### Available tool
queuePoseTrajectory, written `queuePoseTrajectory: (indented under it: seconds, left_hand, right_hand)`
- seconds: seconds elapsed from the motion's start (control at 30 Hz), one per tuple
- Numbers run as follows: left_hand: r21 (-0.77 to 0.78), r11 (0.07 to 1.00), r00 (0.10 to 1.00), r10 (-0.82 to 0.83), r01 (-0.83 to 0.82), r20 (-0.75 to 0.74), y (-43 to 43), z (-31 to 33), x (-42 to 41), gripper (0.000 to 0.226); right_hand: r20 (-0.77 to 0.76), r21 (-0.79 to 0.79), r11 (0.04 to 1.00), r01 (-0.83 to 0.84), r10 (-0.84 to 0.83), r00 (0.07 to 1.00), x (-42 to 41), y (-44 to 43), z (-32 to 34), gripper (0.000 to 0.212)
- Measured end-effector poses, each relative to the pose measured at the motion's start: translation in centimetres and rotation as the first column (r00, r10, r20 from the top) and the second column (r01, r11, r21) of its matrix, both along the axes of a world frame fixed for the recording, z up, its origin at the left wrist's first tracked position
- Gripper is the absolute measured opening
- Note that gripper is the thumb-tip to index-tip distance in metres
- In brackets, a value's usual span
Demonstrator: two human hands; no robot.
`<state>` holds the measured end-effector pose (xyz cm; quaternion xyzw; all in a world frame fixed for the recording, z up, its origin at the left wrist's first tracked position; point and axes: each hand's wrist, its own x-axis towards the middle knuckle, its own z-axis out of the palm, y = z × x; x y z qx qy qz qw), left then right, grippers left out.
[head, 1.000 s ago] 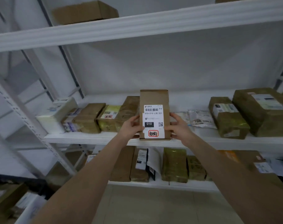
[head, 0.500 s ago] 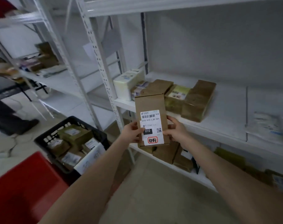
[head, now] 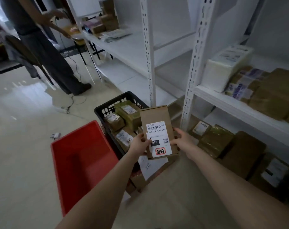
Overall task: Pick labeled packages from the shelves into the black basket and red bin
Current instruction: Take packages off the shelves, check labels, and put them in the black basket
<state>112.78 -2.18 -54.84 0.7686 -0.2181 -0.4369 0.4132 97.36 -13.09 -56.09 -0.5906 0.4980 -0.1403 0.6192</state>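
Lowered and carried leftward since the earlier frame, the kraft box [head: 155, 118] is now seen against the right side of the black basket [head: 104, 109], no longer level with the middle shelf [head: 239, 106]. It stands upright, with its white label [head: 158, 139] facing the camera. The left hand [head: 138, 143] grips the box's lower left edge, thumb lying on the label; the right hand [head: 183, 140] grips the lower right edge, fingers curled behind. The red bin [head: 58, 171] stands on the floor [head: 25, 129] to the near left, its far right corner just beside the basket. The basket holds several labelled packages [head: 127, 111] and stands near the foot of the white upright [head: 148, 63]. To the right, brown parcels [head: 214, 139] line the front edge of the bottom shelf. On the middle shelf, a white package [head: 223, 68] sits at the left end beside taped brown packages [head: 276, 93]. At far left, a second person [head: 46, 47] stands at a table.
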Motion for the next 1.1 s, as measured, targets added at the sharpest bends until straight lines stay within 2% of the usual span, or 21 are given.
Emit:
queuePoseTrajectory:
  seconds: [0.17,0.47,0.6,0.67,0.93,1.1]
  left_hand:
    - [0.100,0.991,0.995,0.080,-0.086,0.055,0.7,-2.9,6.2,0.038]
    - [0.172,0.958,0.952,0.182,-0.227,0.246,-3.7,-7.2,13.6,0.037]
    - [0.292,0.947,0.911,0.005,-0.137,0.412,-5.7,-10.2,16.5,0.056]
    - [0.376,0.924,0.897,-0.109,-0.068,0.428,-6.4,-12.1,17.3,0.062]
    - [0.586,0.798,0.869,-0.383,0.140,0.314,-7.9,-19.5,18.8,0.075]
    - [0.643,0.713,0.842,-0.504,0.279,0.193,-8.8,-22.4,19.8,0.076]
  right_hand:
    - [-0.059,0.125,0.989,-0.073,0.081,0.995,7.4,-0.4,-2.7,0.077]
    - [-0.141,0.075,0.971,-0.225,0.234,0.962,18.0,-5.8,-7.2,0.074]
    - [-0.298,0.039,0.930,-0.365,0.359,0.884,21.6,-7.4,-11.6,0.070]
    - [-0.371,0.028,0.907,-0.421,0.401,0.838,23.0,-7.5,-14.0,0.067]
    - [-0.533,0.022,0.780,-0.625,0.538,0.653,26.8,-7.5,-21.5,0.058]
    - [-0.581,0.121,0.695,-0.708,0.628,0.517,27.7,-7.4,-23.8,0.054]
